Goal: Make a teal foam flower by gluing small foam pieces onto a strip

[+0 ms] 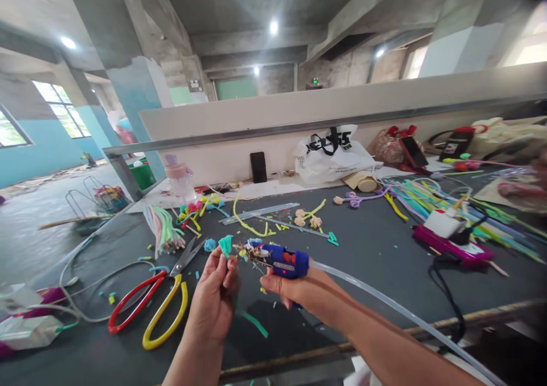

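Note:
My left hand [217, 286] pinches a small teal bundle [225, 246] between thumb and fingers, above the dark table. A teal strip [254, 323] hangs below that hand. My right hand [284, 286] is wrapped round a blue glue gun [288, 261], whose nozzle, crusted with bits, points left at the teal bundle, a small gap away. From the gun's rear a long clear glue stick [376, 295] runs down to the right. Scissors [171, 277] with one red and one yellow handle lie open left of my left hand.
Behind the hands lie pastel strips [160, 229], clear sticks [260, 212] and small pinkish flowers [307, 219]. A purple power strip [453, 246] and many coloured stems [427, 200] are at right. A phone [258, 167], bottle [179, 178] and white bag [333, 155] stand by the partition.

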Demonstrator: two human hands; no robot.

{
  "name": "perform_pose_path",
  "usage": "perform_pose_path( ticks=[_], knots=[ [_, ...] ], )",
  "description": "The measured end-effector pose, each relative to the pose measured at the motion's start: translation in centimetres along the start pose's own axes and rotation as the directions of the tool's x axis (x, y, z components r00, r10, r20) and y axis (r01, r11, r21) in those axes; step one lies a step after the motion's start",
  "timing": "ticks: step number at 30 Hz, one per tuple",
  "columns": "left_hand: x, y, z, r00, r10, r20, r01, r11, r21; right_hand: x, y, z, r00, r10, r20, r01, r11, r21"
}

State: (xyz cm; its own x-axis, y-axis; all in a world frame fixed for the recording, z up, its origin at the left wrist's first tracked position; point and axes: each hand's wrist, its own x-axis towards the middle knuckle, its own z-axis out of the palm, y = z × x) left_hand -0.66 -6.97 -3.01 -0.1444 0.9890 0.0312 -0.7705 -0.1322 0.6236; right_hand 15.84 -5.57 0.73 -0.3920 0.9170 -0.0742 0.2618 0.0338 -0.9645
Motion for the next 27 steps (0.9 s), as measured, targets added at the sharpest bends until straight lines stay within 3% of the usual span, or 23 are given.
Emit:
perform_pose_path(
  ticks=[14,22,27],
  knots=[
    [-0.5,-0.2,0.1,0.999,0.042,0.015,-0.044,0.991,0.127,0.8,1.4,0.7,1.000,0.020,-0.001,-0.020,0.997,0.080],
    [-0.7,-0.2,0.2,0.998,0.046,0.030,-0.050,0.985,0.167,0.0,-0.3,0.6,0.998,0.054,0.007,-0.054,0.998,0.013],
    [-0.7,-0.1,0.3,0.999,0.040,0.006,-0.040,0.986,0.161,0.2,-0.1,0.7,0.999,0.036,0.020,-0.037,0.998,0.041]
  ],
)
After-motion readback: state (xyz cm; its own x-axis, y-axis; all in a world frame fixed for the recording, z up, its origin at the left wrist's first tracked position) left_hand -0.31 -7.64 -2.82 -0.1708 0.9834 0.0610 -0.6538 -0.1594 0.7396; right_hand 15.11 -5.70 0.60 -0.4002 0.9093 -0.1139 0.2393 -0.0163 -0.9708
